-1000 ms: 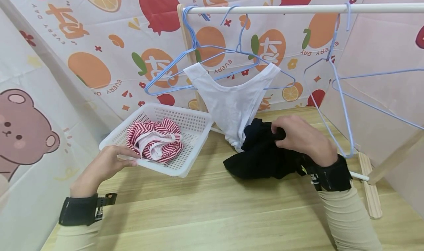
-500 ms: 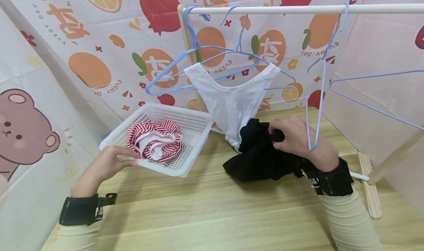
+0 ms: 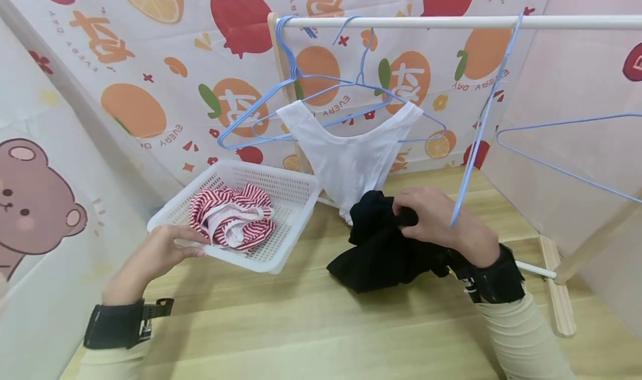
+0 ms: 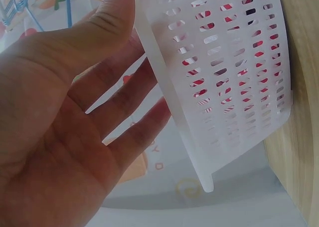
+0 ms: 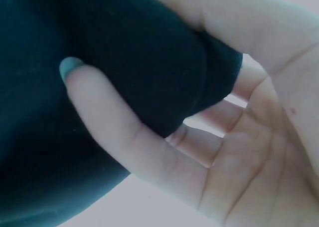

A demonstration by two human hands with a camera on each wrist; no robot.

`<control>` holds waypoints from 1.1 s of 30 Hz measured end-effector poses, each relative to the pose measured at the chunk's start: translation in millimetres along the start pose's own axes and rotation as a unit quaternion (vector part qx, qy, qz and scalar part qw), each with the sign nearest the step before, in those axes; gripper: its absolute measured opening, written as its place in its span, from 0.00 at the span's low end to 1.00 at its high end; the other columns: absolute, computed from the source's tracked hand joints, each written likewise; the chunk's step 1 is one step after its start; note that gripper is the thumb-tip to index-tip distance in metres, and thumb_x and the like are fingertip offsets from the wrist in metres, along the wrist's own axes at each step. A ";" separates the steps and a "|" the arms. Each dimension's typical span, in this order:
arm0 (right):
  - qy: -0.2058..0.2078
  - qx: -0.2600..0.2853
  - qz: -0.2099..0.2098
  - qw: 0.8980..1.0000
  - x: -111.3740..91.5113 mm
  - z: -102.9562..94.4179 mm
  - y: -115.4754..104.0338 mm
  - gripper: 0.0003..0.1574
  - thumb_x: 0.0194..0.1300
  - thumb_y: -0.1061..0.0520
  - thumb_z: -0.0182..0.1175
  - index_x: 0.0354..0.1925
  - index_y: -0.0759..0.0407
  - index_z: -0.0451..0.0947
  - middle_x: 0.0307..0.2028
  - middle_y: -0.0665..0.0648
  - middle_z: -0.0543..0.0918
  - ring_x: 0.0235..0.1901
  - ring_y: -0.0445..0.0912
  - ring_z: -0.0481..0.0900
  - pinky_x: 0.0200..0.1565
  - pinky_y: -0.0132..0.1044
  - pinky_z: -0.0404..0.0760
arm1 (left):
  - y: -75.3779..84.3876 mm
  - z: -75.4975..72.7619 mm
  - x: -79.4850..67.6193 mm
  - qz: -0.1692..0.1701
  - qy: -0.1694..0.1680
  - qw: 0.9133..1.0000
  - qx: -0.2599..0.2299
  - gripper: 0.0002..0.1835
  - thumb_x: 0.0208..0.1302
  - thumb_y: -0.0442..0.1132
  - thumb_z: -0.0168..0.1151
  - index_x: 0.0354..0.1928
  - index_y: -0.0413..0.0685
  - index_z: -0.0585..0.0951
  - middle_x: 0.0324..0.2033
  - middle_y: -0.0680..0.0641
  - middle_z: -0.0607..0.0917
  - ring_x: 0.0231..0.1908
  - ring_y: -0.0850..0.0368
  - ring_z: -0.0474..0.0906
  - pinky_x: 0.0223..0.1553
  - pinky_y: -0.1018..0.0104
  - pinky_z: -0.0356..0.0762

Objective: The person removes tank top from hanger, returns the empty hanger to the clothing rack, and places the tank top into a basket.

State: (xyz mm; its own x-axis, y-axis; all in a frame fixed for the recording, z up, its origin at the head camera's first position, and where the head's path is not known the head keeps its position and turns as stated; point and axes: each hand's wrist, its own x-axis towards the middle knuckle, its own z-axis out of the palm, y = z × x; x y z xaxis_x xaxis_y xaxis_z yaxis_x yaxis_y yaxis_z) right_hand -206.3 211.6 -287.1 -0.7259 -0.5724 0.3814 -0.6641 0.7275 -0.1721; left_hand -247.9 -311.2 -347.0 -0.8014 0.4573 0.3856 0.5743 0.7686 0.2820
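My left hand (image 3: 152, 263) holds the near left rim of a white perforated plastic basket (image 3: 296, 239), thumb on one side and fingers on the other in the left wrist view. A crumpled red-and-white striped garment (image 3: 233, 215) lies in the basket. My right hand (image 3: 441, 218) grips a bunched black garment (image 3: 368, 266) low over the table; its dark cloth (image 5: 144, 52) lies between thumb and fingers in the right wrist view. Behind the black garment, a white sleeveless top (image 3: 346, 157) hangs by its straps from a blue hanger (image 3: 361, 82), its lower end partly covered.
A white rail (image 3: 451, 22) on a wooden stand crosses the back. Several blue hangers (image 3: 251, 112) bunch at its left end. Another blue hanger (image 3: 481, 123) hangs nearly edge-on in front of my right hand, with one more hanger (image 3: 562, 171) farther right. Wooden table (image 3: 281, 324) below.
My right hand has moved a little left and nearer with the black garment. The hanger by it has turned nearly edge-on. My left hand stays on the basket rim; the view tilts slightly.
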 end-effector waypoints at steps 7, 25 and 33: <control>0.021 0.022 -0.014 0.999 -3.6 -6.3 0.7 0.16 0.44 0.63 0.75 0.32 0.56 0.79 0.30 0.50 0.81 0.30 0.41 0.75 0.38 0.38 0.80 | 2.2 -1.0 7.2 -0.010 -0.012 1.000 -0.001 0.11 0.39 0.36 0.78 0.30 0.53 0.88 0.30 0.52 0.89 0.37 0.75 0.78 0.36 0.66 0.80; 0.113 0.069 -0.087 0.987 6.7 -5.8 -15.2 0.16 0.47 0.63 0.72 0.35 0.56 0.78 0.31 0.47 0.78 0.29 0.37 0.74 0.34 0.32 0.78 | -2.7 -3.8 8.6 -0.002 -0.005 1.000 0.017 0.12 0.39 0.35 0.78 0.30 0.54 0.89 0.30 0.52 0.89 0.36 0.78 0.77 0.37 0.83 0.73; 0.117 0.097 -0.102 0.983 15.7 0.5 -20.4 0.15 0.48 0.64 0.72 0.35 0.57 0.78 0.31 0.48 0.79 0.30 0.38 0.74 0.36 0.32 0.78 | -2.8 -1.8 5.7 -0.010 -0.011 1.000 0.017 0.12 0.39 0.35 0.78 0.30 0.54 0.89 0.30 0.53 0.89 0.36 0.79 0.76 0.37 0.81 0.73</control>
State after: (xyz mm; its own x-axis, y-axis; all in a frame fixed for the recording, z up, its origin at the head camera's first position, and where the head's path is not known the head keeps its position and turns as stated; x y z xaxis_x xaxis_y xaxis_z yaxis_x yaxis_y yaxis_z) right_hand -204.1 187.6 -278.1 -0.5281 -0.5792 0.6210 -0.8297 0.5077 -0.2321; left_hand -253.7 -311.5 -344.0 -0.8163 0.4515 0.3602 0.5525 0.7922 0.2592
